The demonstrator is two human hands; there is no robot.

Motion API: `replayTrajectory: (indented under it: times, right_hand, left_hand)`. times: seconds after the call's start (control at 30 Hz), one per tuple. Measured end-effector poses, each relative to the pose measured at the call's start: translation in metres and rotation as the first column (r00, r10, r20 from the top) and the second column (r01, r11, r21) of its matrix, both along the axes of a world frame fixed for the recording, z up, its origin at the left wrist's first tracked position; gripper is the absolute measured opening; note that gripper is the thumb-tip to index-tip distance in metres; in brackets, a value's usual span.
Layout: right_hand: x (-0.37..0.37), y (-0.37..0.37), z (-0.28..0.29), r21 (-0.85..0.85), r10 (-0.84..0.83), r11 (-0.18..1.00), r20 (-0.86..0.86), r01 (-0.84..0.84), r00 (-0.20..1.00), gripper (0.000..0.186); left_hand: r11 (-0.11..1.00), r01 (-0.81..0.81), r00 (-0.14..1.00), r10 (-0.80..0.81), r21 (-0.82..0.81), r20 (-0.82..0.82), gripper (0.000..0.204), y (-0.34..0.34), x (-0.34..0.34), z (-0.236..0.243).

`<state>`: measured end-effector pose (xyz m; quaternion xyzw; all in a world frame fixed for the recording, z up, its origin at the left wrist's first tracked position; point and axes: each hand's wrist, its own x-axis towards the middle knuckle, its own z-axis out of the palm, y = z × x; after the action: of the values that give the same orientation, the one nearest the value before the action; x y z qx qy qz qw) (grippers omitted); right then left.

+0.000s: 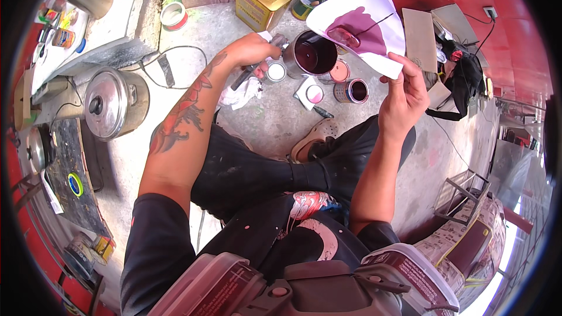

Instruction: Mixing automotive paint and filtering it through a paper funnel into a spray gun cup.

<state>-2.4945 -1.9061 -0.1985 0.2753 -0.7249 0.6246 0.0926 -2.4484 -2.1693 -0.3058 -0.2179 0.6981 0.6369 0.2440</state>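
My left hand [256, 52] grips a grey metal tool [278, 43], partly hidden by my fingers, above a crumpled white cloth [241, 93] and beside a small white-rimmed can [276, 71]. My right hand [404, 88] pinches the lower corner of a white sheet [391, 44] marked with a wet-looking purple patch, held raised at the right of a metal pot [309, 52] with dark liquid inside. Below the sheet are a pink-topped can [339, 71], a dark-filled can [351, 91] and a small pink-topped container [314, 93] on a white scrap.
A gold rectangular tin [260, 3] and green can [307, 1] stand behind the pot. A lidded steel pot [114, 105], cables and a cluttered ledge [93, 52] are at left. Cardboard [418, 41], a black bag [453, 82] and a metal frame [462, 193] are at right.
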Motion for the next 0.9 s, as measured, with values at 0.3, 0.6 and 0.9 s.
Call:
replayTrajectory:
  times: [0.3,0.6,0.9]
  right_hand:
    - [0.0,0.001,-0.001,0.003,-0.011,1.0,-0.013,0.011,1.0,0.014]
    - [-0.001,-0.001,0.0,-0.003,-0.013,1.0,-0.008,0.013,1.0,0.013]
    - [-0.007,-0.01,0.001,0.056,0.03,0.998,-0.084,-0.026,0.996,0.017]
  left_hand:
    - [1.0,0.005,1.0,-0.004,-0.021,0.015,0.033,0.001,0.0,0.0]
    - [1.0,0.008,1.0,-0.007,-0.017,0.02,0.032,0.001,-0.001,-0.002]
    - [0.999,0.03,0.999,-0.029,-0.04,0.021,0.032,0.001,-0.001,-0.001]
